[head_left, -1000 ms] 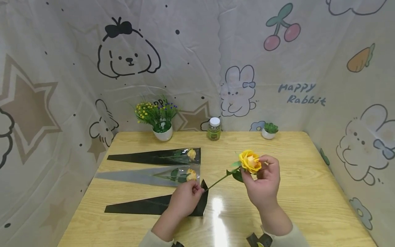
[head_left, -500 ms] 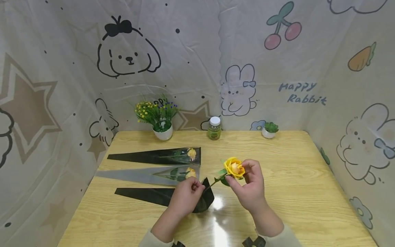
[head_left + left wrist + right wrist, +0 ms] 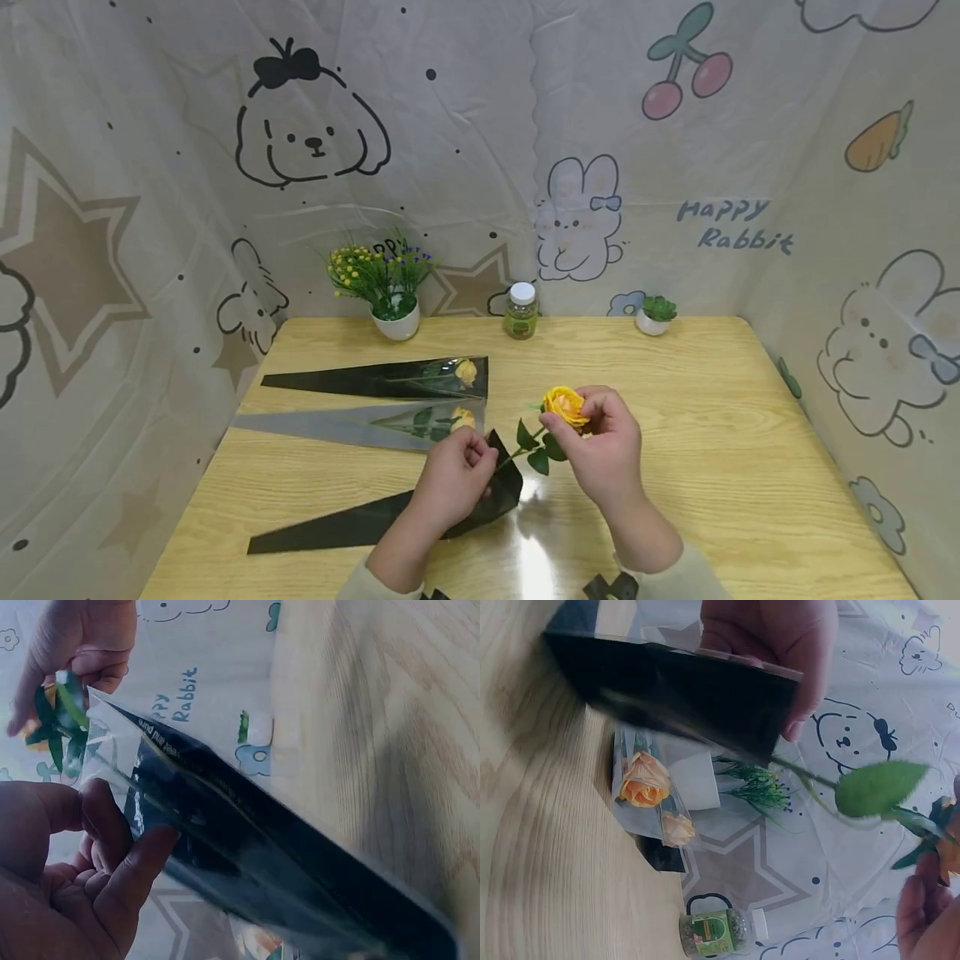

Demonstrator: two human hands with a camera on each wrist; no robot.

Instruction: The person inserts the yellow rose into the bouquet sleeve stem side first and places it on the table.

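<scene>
My right hand (image 3: pixel 609 450) holds a yellow artificial rose (image 3: pixel 561 403) by its bloom, thumb in front and fingers behind. Green leaves (image 3: pixel 536 454) spread below the bloom, outside the wrapping. The rose's stem slants down into the mouth of a long tapered flower sleeve (image 3: pixel 330 523), black with a clear front. Pinching that sleeve near its wide end is my left hand (image 3: pixel 456 477). In the left wrist view the stem shows through the sleeve's clear film (image 3: pixel 112 739). The right wrist view has the sleeve's black back (image 3: pixel 675 694) tilted above the table, with one leaf (image 3: pixel 881 787) beyond its edge.
Two wrapped roses lie to the left, one in a black sleeve (image 3: pixel 322 382) and one in a grey sleeve (image 3: pixel 315 426). Along the back edge stand a potted flowering plant (image 3: pixel 396 321), a white-capped jar (image 3: pixel 521 313) and a small succulent (image 3: pixel 654 321). A printed curtain (image 3: pixel 465 125) surrounds the table.
My right hand has moved left and slightly down with the rose, bringing the bloom closer to the sleeve's mouth. The sleeve's narrow end swung up, then down toward me. My left hand has barely shifted.
</scene>
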